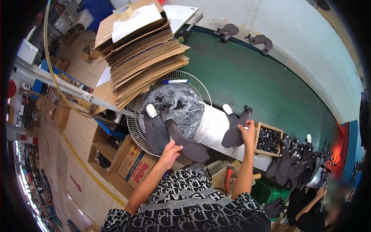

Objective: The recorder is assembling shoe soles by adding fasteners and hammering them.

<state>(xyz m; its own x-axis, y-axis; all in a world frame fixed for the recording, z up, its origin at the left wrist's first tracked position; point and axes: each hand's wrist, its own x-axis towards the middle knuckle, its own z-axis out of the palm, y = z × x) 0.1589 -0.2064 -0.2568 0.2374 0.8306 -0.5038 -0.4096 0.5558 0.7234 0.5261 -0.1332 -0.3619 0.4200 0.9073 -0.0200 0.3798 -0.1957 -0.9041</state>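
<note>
My left hand grips the near end of a dark grey shoe-upper piece that lies on the round wire fan guard. A second grey piece with a white tab lies beside it on the guard, over crumpled clear plastic. My right hand holds another dark grey piece on the silver bench top, with a small white thing between the fingers.
A tall stack of flat cardboard rises behind the guard. A blue marker rests on the guard's far rim. A small wooden box of black parts sits right of my hand. More grey pieces pile at right, near another person's hand.
</note>
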